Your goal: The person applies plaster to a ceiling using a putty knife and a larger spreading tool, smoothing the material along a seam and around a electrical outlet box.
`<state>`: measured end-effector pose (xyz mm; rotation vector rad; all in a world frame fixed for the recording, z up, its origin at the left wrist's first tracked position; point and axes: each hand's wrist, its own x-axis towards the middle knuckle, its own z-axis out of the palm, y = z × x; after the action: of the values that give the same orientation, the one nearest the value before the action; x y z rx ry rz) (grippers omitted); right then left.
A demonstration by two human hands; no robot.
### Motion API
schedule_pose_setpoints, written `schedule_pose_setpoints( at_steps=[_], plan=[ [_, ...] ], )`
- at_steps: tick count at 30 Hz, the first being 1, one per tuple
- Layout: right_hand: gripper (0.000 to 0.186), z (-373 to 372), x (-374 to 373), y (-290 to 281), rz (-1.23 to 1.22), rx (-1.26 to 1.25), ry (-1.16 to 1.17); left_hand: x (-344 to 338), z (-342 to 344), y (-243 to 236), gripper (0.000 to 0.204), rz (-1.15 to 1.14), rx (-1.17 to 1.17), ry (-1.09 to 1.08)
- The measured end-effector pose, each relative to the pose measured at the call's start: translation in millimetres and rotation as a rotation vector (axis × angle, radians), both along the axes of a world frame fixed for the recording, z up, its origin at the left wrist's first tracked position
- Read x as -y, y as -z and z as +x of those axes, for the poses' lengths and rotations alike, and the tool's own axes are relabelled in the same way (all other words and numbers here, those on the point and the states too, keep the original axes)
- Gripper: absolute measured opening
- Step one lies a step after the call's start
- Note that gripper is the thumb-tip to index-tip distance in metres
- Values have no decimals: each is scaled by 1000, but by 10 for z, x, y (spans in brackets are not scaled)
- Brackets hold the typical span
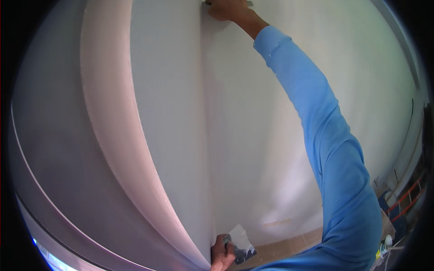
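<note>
High up at the wall corner (pixel 203 77), my right hand (pixel 223 9) is closed round a flat metal tool (pixel 249 3), mostly hidden by the fingers and cut off by the frame's top. The blue sleeve (pixel 339 153) of that arm crosses the right half. Low down by the same corner, my left hand (pixel 221 250) grips a wide putty knife (pixel 242 244) smeared with white compound. The pale wall (pixel 257 135) fills the middle, right of the corner.
A pink-lit curved-looking band (pixel 108 90) runs down the grey wall at left. At the lower right are an orange ladder (pixel 404 203), a white object with cords (pixel 385 244) and tan boards or floor (pixel 289 244). A lit opening (pixel 49 257) shows at bottom left.
</note>
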<state>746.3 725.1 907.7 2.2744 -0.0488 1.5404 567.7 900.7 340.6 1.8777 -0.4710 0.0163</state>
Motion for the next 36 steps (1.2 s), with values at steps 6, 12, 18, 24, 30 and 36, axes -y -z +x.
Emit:
schedule_pose_setpoints(
  at_steps=[6,12,18,24,30,36],
  plan=[
    [34,24,-17,256,35,-133,4,0,-8,-13,32,-8,-91,14],
    [32,72,-24,549,24,-189,-26,-46,-5,-33,34,-4,-120,21],
    [35,190,61,911,-38,-139,19,-48,-11,-80,28,-54,-107,15],
    [31,134,39,1295,-46,-183,8,-53,0,-54,29,-92,-66,20],
    [28,143,83,1776,-81,-163,-31,-63,-18,-58,29,-111,-82,28],
    [33,119,-1,1992,-72,-173,-71,-89,0,-111,27,-100,-42,7]
  ],
)
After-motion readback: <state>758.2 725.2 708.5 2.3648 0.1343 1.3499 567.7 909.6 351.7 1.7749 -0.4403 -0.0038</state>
